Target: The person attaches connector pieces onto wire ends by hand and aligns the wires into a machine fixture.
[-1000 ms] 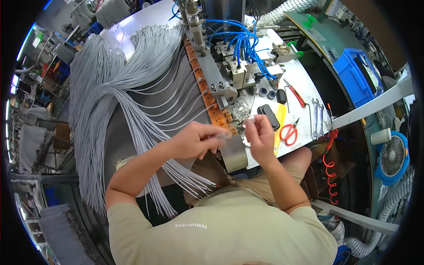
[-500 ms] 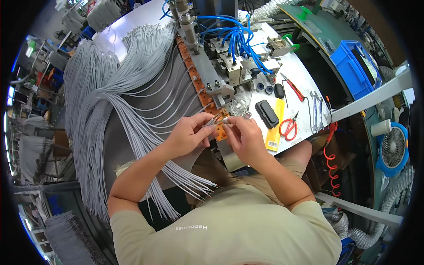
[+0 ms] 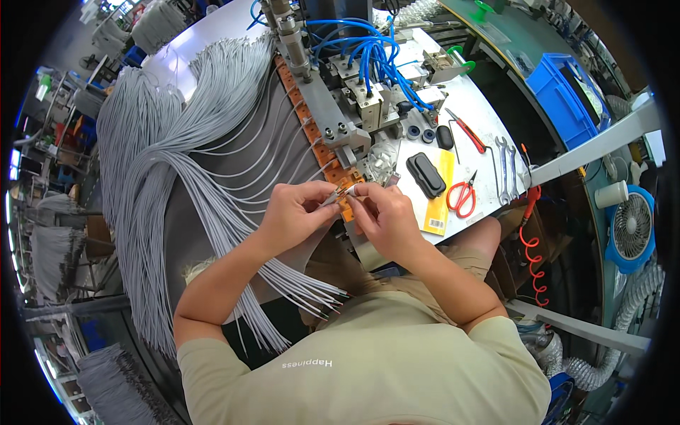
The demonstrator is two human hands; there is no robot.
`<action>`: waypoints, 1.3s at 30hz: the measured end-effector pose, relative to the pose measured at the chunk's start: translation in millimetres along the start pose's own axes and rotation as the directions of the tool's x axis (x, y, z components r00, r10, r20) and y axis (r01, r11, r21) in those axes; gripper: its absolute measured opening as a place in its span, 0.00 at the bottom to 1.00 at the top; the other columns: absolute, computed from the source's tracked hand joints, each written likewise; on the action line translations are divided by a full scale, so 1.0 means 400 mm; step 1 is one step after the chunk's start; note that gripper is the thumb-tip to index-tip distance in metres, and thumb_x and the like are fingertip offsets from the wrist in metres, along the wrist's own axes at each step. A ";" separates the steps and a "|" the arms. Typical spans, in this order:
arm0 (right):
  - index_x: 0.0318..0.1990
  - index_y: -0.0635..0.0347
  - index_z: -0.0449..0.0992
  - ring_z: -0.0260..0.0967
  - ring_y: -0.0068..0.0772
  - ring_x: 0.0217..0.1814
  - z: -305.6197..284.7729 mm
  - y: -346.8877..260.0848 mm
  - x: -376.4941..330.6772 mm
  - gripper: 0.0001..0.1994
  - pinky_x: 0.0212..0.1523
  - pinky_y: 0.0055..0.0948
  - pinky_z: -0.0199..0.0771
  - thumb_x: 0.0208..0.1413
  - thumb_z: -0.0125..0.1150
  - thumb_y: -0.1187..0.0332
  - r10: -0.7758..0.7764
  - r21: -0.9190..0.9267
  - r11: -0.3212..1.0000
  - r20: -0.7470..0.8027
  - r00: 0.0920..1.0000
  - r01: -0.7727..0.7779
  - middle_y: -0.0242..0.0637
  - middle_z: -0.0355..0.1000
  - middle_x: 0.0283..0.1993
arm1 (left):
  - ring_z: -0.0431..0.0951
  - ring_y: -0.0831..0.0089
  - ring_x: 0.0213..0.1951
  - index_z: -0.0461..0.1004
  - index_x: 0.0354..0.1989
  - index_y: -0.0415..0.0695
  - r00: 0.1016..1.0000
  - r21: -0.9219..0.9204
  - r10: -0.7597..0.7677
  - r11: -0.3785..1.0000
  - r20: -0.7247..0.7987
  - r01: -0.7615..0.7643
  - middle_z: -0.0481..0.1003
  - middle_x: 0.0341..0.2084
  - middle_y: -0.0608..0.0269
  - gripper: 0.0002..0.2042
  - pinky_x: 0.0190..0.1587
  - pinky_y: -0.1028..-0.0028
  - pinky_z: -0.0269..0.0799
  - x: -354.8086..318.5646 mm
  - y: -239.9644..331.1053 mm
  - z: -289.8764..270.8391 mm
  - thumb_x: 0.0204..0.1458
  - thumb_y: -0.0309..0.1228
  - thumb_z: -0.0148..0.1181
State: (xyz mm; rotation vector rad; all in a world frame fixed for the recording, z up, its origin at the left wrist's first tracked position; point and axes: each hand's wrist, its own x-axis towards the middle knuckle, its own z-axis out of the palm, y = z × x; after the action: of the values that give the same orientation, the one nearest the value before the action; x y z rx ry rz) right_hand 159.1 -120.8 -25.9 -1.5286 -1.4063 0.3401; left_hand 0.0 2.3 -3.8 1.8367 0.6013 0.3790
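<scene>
Orange strip (image 3: 309, 129) | left hand (image 3: 292, 218), right hand (image 3: 394, 218) angled inward over it | fingers (image 3: 371, 190) pinched on unclear small pieces (image 3: 350, 190)

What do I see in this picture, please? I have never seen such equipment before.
A camera on this person's head looks down; no robot appears. The left hand pinches a thin piece, the right hand a small white piece; both are too small to identify. The hands are close together at an orange strip. Heaped grey wires are on the left; ahead stands a metal machine with blue hoses. On the white table at right lie red scissors, two wrenches, a black case and a yellow packet.
</scene>
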 end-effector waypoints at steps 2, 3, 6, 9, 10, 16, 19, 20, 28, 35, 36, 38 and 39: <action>0.40 0.64 0.76 0.70 0.24 0.19 -0.001 0.002 0.001 0.05 0.25 0.26 0.65 0.58 0.62 0.73 0.048 0.014 0.999 0.035 0.998 -0.049 0.33 0.73 0.17 | 0.78 0.83 0.28 0.79 0.42 0.34 1.000 -0.009 -0.002 1.000 0.004 0.002 0.81 0.28 0.64 0.09 0.32 0.80 0.75 0.000 -0.001 0.002 0.52 0.19 0.64; 0.40 0.64 0.76 0.70 0.24 0.19 -0.004 0.002 0.003 0.05 0.25 0.26 0.65 0.58 0.62 0.73 0.048 0.014 0.999 0.035 0.998 -0.048 0.33 0.73 0.17 | 0.78 0.83 0.28 0.79 0.42 0.34 1.000 -0.009 -0.001 1.000 0.004 0.001 0.81 0.28 0.64 0.09 0.32 0.80 0.75 0.000 0.001 0.002 0.52 0.19 0.64; 0.41 0.65 0.75 0.71 0.25 0.19 -0.018 -0.004 0.011 0.06 0.24 0.26 0.67 0.59 0.61 0.73 0.172 0.124 0.973 0.162 0.972 -0.193 0.34 0.74 0.19 | 0.77 0.83 0.27 0.79 0.40 0.33 1.000 0.099 0.019 0.995 0.019 -0.021 0.80 0.27 0.65 0.07 0.32 0.80 0.74 -0.004 0.013 0.000 0.53 0.20 0.63; 0.41 0.65 0.74 0.71 0.27 0.22 -0.027 0.006 0.017 0.07 0.28 0.27 0.68 0.58 0.62 0.74 0.123 0.151 0.976 0.228 0.966 -0.160 0.35 0.74 0.22 | 0.78 0.82 0.28 0.79 0.38 0.33 0.993 0.170 0.088 0.980 0.079 -0.101 0.79 0.27 0.65 0.06 0.33 0.80 0.74 -0.001 0.014 -0.007 0.54 0.22 0.62; 0.41 0.64 0.74 0.71 0.28 0.23 -0.031 0.009 0.018 0.07 0.29 0.28 0.69 0.57 0.63 0.74 0.097 0.166 0.976 0.260 0.961 -0.143 0.36 0.74 0.24 | 0.78 0.81 0.29 0.79 0.37 0.34 0.987 0.204 0.121 0.969 0.110 -0.142 0.79 0.27 0.65 0.05 0.34 0.80 0.74 0.000 0.015 -0.008 0.54 0.22 0.61; 0.37 0.59 0.73 0.68 0.38 0.28 -0.034 0.050 0.007 0.08 0.36 0.36 0.64 0.50 0.64 0.76 -0.229 0.074 0.972 0.114 0.967 0.222 0.36 0.72 0.26 | 0.76 0.82 0.27 0.78 0.38 0.36 0.989 -0.011 0.048 0.999 0.141 -0.047 0.78 0.23 0.64 0.06 0.30 0.79 0.71 0.003 0.004 -0.009 0.56 0.25 0.59; 0.37 0.61 0.72 0.67 0.39 0.29 -0.045 0.036 0.005 0.09 0.34 0.37 0.65 0.50 0.66 0.77 -0.208 0.032 0.978 0.097 0.973 0.206 0.37 0.71 0.28 | 0.81 0.78 0.33 0.77 0.42 0.34 0.981 0.072 0.000 0.997 0.192 -0.014 0.78 0.26 0.62 0.08 0.37 0.78 0.74 0.000 0.015 -0.013 0.55 0.22 0.59; 0.36 0.61 0.72 0.67 0.39 0.29 -0.042 0.029 0.014 0.08 0.34 0.37 0.65 0.50 0.66 0.76 -0.251 -0.013 0.967 0.087 0.964 0.253 0.37 0.70 0.28 | 0.81 0.75 0.32 0.77 0.43 0.34 0.990 0.138 0.043 0.989 0.133 -0.062 0.79 0.27 0.60 0.09 0.37 0.78 0.75 -0.005 0.017 -0.011 0.55 0.22 0.60; 0.34 0.61 0.70 0.63 0.25 0.24 -0.003 0.158 0.036 0.06 0.28 0.28 0.61 0.59 0.61 0.71 0.085 -0.005 0.996 -0.142 0.986 -0.086 0.30 0.67 0.24 | 0.81 0.62 0.31 0.79 0.45 0.39 0.882 0.536 0.470 0.737 0.030 -0.411 0.80 0.30 0.55 0.12 0.35 0.73 0.75 -0.041 0.094 0.007 0.51 0.23 0.63; 0.33 0.60 0.69 0.57 0.11 0.24 0.011 0.157 0.045 0.09 0.23 0.19 0.55 0.63 0.59 0.67 0.364 0.459 0.814 0.074 0.929 -0.355 0.21 0.63 0.23 | 0.79 0.61 0.30 0.80 0.39 0.43 0.871 0.773 0.491 0.546 0.018 -0.324 0.78 0.27 0.57 0.11 0.33 0.67 0.75 0.005 -0.004 0.005 0.45 0.25 0.64; 0.33 0.60 0.69 0.57 0.11 0.24 0.004 0.153 0.056 0.09 0.23 0.19 0.55 0.63 0.59 0.67 0.406 0.446 0.793 0.120 0.906 -0.414 0.22 0.63 0.23 | 0.78 0.61 0.30 0.80 0.38 0.44 0.884 0.782 0.467 0.544 0.018 -0.303 0.77 0.27 0.58 0.10 0.32 0.67 0.74 0.008 -0.012 0.002 0.44 0.25 0.64; 0.35 0.60 0.69 0.57 0.12 0.24 -0.006 0.149 0.070 0.08 0.23 0.19 0.56 0.63 0.58 0.67 0.483 0.413 0.743 0.213 0.849 -0.526 0.22 0.64 0.23 | 0.78 0.61 0.29 0.80 0.36 0.44 0.909 0.802 0.416 0.538 0.016 -0.260 0.76 0.26 0.59 0.10 0.31 0.65 0.74 0.011 -0.021 -0.001 0.42 0.25 0.65; 0.35 0.60 0.69 0.57 0.12 0.24 -0.005 0.152 0.067 0.08 0.23 0.19 0.56 0.63 0.58 0.67 0.483 0.414 0.743 0.214 0.849 -0.526 0.22 0.64 0.23 | 0.78 0.61 0.29 0.80 0.36 0.44 0.909 0.802 0.415 0.538 0.016 -0.260 0.76 0.26 0.59 0.10 0.31 0.65 0.74 0.012 -0.025 0.001 0.42 0.25 0.65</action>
State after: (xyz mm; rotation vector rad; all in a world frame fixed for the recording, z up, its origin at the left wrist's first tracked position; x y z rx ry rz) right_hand 204.2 -88.3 -62.2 -1.4755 -0.8546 1.0215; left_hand 1.9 7.5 -13.4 2.8480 0.5690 0.6067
